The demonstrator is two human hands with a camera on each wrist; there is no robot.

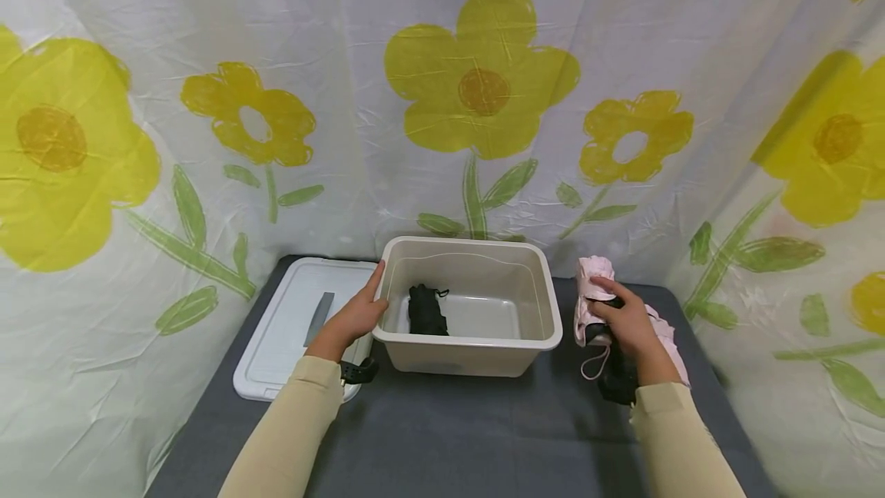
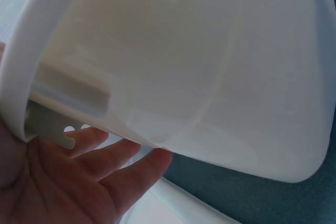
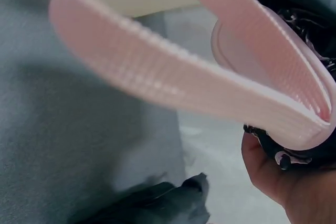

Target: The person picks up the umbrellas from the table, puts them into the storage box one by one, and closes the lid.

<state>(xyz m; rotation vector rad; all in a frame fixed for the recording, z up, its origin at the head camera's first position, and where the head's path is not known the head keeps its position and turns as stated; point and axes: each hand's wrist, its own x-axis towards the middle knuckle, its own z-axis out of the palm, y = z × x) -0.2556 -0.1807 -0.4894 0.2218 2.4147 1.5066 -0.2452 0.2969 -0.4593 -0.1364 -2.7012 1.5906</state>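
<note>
My right hand (image 1: pixel 625 321) grips a folded pink umbrella (image 1: pixel 591 290) with black lining, held upright to the right of the bin. Its pink wrist strap (image 3: pixel 157 72) loops large across the right wrist view. My left hand (image 1: pixel 356 317) rests at the left rim of a beige plastic bin (image 1: pixel 456 356). In the left wrist view, its extended fingers (image 2: pixel 139 174) touch the bin's outer wall below the rim. Inside the bin, toward the left, lies a small black bundle with a cord loop (image 1: pixel 426 311); its exact kind is unclear.
A white lid (image 1: pixel 276 344) with a grey handle lies left of the bin on the dark grey table (image 1: pixel 456 436). More pink fabric (image 1: pixel 667 340) lies partly hidden beside my right forearm. A flower-printed curtain (image 1: pixel 346 121) hangs behind and at both sides.
</note>
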